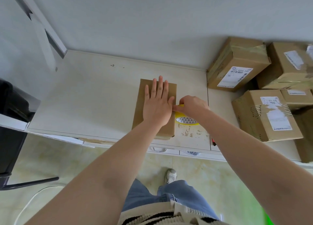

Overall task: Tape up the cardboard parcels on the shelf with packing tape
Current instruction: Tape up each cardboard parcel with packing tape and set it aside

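From the head camera, I am pressing my left hand point(156, 104) flat on the top of a brown cardboard box point(153, 128), fingers straight and spread, so this grip is lying open against the cardboard. The box is lying near the front edge of the pale bench point(88, 102), roughly in the middle of the view. My right hand point(190, 105) is curling over a roll of yellow packing tape point(185, 120), its grip closing on the roll; the fingertips are meeting the side of my left hand at the right edge of the box. The roll is sitting just beside the box on its right, touching or nearly touching it; I cannot tell which.

To the right, a heap of taped cardboard parcels point(264, 113) with white labels is crowding the bench, the nearest one standing close to my right forearm. One labelled parcel point(237, 63) is leaning against the white wall behind. Flaked marks are showing on the bench in front of the roll. At the left, a black chair point(11, 123) is standing beside the bench. Below, my jeans and a pale shoe point(171, 174) are showing over the tiled floor point(50, 158).
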### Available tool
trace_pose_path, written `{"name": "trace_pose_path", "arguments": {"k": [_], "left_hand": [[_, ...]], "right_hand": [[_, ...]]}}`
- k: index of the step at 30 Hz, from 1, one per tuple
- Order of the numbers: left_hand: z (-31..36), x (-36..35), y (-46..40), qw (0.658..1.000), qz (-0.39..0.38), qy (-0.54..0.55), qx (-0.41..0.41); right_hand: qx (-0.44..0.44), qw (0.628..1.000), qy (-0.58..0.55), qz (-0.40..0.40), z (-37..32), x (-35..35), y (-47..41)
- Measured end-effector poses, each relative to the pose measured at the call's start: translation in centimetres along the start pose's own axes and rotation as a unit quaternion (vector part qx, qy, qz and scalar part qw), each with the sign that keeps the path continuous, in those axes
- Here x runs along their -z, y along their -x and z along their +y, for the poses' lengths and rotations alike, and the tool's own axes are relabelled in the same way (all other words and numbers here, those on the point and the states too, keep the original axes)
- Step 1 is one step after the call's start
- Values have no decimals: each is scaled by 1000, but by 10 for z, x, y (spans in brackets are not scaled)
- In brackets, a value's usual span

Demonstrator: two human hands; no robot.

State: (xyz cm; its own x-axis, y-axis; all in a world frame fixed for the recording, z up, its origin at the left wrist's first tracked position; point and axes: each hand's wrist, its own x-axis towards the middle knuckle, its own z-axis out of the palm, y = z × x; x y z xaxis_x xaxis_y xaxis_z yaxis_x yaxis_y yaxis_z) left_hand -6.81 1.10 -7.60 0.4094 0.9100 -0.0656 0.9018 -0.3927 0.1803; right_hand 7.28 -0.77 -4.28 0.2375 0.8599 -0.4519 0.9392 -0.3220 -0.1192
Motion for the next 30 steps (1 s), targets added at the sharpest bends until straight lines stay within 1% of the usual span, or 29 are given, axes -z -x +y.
{"name": "trace_pose_path", "arguments": {"k": [4,8,12,15,19,22,24,26,30], "left_hand": [[-3,0,0,1000,5,8,2],[-2,2,-4,1000,-12,3,-7],[-15,1,2,999,19,-26,4],[-21,-1,6,999,21,-32,-4],[-22,-1,4,999,17,-34,-3],[-21,3,2,999,0,-43,-1],[-17,5,3,999,-4,-50,11],[-14,4,9,999,-4,-45,25],[-20,2,14,1000,-3,-19,15]], "right_hand": [[3,1000,5,-3,-1,0,-1],[4,1000,1,-8,0,1,0],[2,1000,-14,-23,2,0,0],[10,1000,-10,-22,1,1,0],[6,1000,0,-20,-2,1,-1],[5,1000,-2,-21,-2,2,-1],[1,1000,-12,-24,-1,3,-1],[-5,999,-26,-27,2,1,0],[15,999,-40,-20,1,0,-3]]}}
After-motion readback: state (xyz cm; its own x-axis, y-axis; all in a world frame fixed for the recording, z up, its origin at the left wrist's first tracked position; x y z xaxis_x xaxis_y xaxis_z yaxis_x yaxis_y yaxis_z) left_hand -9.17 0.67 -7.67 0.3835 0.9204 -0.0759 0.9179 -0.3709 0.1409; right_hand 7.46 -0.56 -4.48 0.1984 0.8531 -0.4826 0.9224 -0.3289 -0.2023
